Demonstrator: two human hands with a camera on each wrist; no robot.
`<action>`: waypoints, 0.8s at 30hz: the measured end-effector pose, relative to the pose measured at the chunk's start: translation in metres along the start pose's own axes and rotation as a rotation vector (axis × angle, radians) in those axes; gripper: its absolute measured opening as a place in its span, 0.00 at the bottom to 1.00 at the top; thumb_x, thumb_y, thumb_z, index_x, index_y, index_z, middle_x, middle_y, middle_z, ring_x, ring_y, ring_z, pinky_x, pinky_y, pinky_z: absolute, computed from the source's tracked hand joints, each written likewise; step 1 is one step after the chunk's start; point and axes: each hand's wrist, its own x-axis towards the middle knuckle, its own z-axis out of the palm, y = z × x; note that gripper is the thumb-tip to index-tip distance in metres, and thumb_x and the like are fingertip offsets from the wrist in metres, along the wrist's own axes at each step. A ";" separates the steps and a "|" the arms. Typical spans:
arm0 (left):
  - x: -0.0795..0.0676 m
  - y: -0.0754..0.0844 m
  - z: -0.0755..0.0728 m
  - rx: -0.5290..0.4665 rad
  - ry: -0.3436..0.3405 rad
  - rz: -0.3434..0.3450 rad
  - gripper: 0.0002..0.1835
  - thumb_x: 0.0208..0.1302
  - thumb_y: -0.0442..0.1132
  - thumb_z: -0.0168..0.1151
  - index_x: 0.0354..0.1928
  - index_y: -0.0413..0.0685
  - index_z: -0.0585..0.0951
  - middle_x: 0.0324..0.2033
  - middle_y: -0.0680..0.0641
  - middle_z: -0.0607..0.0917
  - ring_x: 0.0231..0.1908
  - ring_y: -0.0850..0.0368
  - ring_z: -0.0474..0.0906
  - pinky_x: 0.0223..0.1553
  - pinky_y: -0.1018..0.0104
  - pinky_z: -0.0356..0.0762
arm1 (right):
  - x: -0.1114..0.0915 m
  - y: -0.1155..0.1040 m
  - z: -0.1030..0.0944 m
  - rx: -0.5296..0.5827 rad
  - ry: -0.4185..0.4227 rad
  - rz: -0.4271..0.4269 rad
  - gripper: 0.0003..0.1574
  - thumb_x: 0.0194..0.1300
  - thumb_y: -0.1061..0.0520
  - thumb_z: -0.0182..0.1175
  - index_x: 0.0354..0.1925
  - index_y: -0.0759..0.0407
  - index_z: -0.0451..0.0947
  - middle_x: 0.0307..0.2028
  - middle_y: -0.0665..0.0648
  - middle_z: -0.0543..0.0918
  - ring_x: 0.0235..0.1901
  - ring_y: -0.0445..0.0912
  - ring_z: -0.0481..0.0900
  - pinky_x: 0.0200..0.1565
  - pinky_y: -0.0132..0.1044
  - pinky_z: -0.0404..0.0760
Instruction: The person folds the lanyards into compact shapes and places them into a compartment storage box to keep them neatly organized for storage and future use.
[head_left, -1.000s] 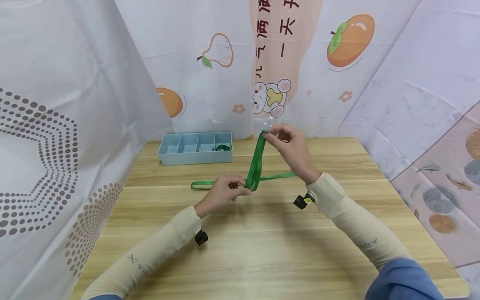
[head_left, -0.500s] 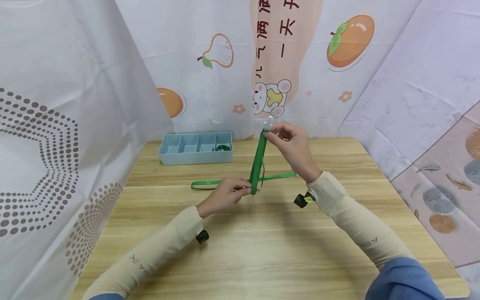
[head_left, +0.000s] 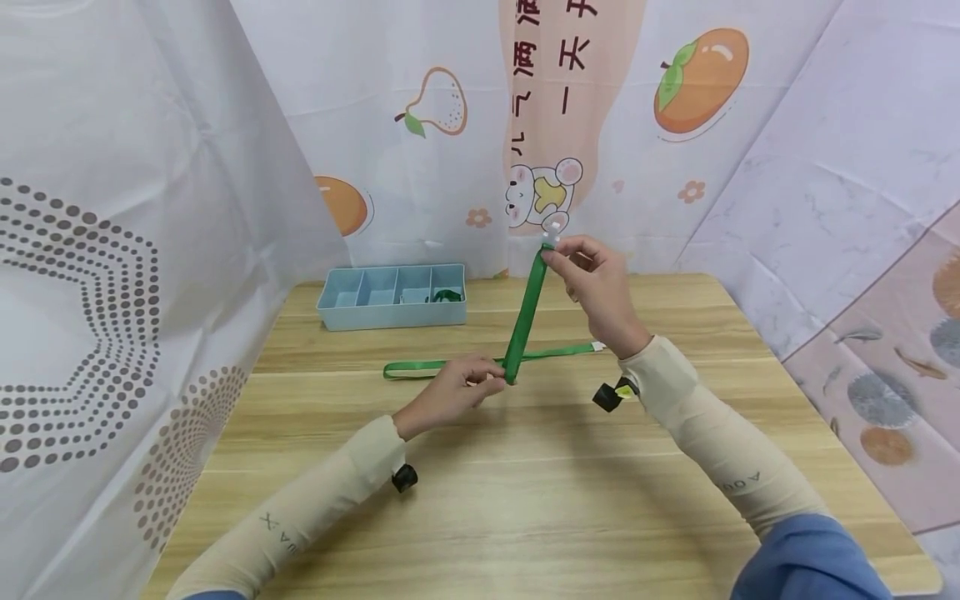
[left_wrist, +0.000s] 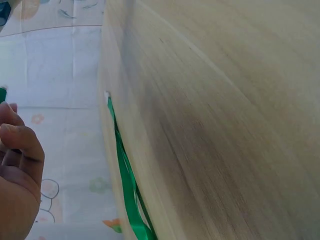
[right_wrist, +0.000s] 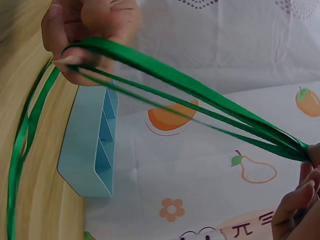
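Note:
A folded green lanyard (head_left: 527, 315) is stretched in a slant between the two hands, above the table. My right hand (head_left: 600, 287) pinches its upper end, where a small clear-white clip (head_left: 553, 234) sticks up past the fingertips. Lower down, my left hand (head_left: 453, 390) holds the bottom bend; in the right wrist view the strands loop around the tips of its fingers. Behind the left hand, a second green lanyard (left_wrist: 127, 187) lies lengthwise on the table, its white end piece (head_left: 597, 346) toward the right.
At the back left of the wooden table (head_left: 525, 500) stands a light blue box (head_left: 390, 315) split into compartments. Its rightmost compartment contains a dark green strap (head_left: 447, 296). Printed cloth (head_left: 480, 108) hangs just behind the table and along its sides.
The right hand has moved slightly up and to the right with the clip end. The lanyard's loose strands have drawn together into one straight band; the left hand has shifted slightly right.

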 end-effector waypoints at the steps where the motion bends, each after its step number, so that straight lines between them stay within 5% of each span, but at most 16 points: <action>1: -0.001 0.001 0.000 -0.014 0.003 0.000 0.08 0.74 0.46 0.64 0.47 0.57 0.89 0.39 0.53 0.81 0.22 0.56 0.69 0.25 0.65 0.69 | 0.001 0.001 -0.001 0.026 0.011 0.016 0.04 0.68 0.60 0.70 0.40 0.61 0.84 0.29 0.51 0.79 0.21 0.41 0.64 0.22 0.30 0.64; 11: -0.005 0.012 -0.001 -0.141 -0.006 0.041 0.12 0.80 0.45 0.54 0.45 0.53 0.87 0.32 0.50 0.81 0.19 0.52 0.69 0.23 0.65 0.68 | 0.009 0.009 -0.008 0.238 0.099 0.217 0.09 0.68 0.58 0.71 0.43 0.63 0.85 0.32 0.50 0.82 0.20 0.39 0.67 0.21 0.29 0.65; 15: -0.006 0.017 0.000 -0.166 0.010 0.044 0.10 0.78 0.43 0.60 0.46 0.48 0.87 0.28 0.49 0.82 0.20 0.53 0.68 0.23 0.65 0.67 | 0.013 0.014 -0.013 0.323 0.102 0.290 0.04 0.69 0.60 0.69 0.40 0.61 0.86 0.35 0.50 0.86 0.19 0.38 0.65 0.22 0.28 0.64; 19: -0.007 0.020 0.000 -0.132 0.073 0.044 0.08 0.71 0.44 0.69 0.44 0.49 0.90 0.29 0.51 0.81 0.24 0.56 0.65 0.27 0.67 0.63 | 0.014 0.018 -0.018 0.379 0.082 0.360 0.04 0.72 0.63 0.66 0.38 0.58 0.87 0.36 0.50 0.87 0.19 0.38 0.66 0.23 0.28 0.64; 24: -0.006 0.020 -0.003 -0.072 0.072 0.082 0.10 0.72 0.43 0.67 0.48 0.51 0.91 0.38 0.52 0.86 0.31 0.56 0.69 0.31 0.67 0.66 | 0.015 0.020 -0.022 0.453 0.054 0.413 0.04 0.72 0.63 0.65 0.38 0.59 0.85 0.35 0.50 0.86 0.19 0.38 0.66 0.22 0.27 0.64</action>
